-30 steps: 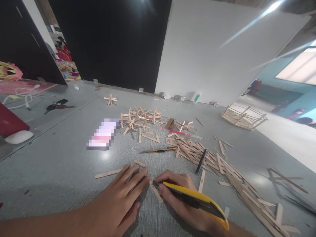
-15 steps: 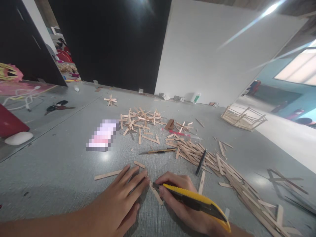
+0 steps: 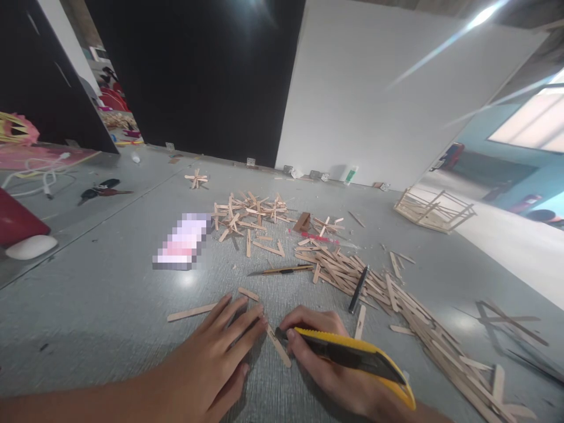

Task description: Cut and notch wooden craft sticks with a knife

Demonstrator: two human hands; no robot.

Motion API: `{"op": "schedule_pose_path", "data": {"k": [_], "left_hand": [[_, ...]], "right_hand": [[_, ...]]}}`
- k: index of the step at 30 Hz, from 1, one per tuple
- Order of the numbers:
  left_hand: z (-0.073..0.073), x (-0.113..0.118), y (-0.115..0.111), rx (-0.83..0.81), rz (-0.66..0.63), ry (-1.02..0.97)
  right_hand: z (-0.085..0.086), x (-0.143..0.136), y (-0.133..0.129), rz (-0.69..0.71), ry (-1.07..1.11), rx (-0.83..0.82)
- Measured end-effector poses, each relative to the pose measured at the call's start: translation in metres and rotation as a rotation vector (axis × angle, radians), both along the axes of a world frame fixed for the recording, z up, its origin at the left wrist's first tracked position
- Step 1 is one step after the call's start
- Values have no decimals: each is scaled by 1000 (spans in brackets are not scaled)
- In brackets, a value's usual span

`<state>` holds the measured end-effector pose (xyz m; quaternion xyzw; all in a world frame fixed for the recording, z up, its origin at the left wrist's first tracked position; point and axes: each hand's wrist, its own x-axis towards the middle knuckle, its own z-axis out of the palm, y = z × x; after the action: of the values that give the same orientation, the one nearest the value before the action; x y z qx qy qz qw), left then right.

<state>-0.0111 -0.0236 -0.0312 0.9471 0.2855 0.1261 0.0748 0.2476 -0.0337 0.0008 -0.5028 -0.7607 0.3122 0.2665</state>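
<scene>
My left hand (image 3: 224, 352) lies on the grey table with its fingers spread, the fingertips at the upper end of a wooden stick (image 3: 279, 348). My right hand (image 3: 326, 358) is closed around a yellow and black utility knife (image 3: 352, 352), its tip beside that stick. Dark marks show on the stick near the knife tip. Another stick (image 3: 191, 312) reaches out to the left of my left fingers, and a short piece (image 3: 249, 294) lies just beyond them.
A long pile of sticks (image 3: 343, 270) runs down the right, with a black pen (image 3: 359, 289) on it. Ahead lie a thin craft knife (image 3: 286, 270), star-shaped stick pieces (image 3: 251, 208) and a blurred-out phone-like object (image 3: 183, 242). A stick frame (image 3: 434, 211) stands back right.
The knife and my right hand have shifted slightly to the right, and the knife tip is a little off the stick. My left hand has stayed in place.
</scene>
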Motion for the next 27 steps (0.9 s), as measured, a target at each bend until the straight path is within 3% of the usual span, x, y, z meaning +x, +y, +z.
{"op": "schedule_pose_path", "data": {"k": [13,27], "left_hand": [[4,1,0,-24,13,-27],[2,0,1,-32,6,-23]], "right_hand": [[-6,1,1,64,53,59],[-4,-1,2,40,34,64]]}}
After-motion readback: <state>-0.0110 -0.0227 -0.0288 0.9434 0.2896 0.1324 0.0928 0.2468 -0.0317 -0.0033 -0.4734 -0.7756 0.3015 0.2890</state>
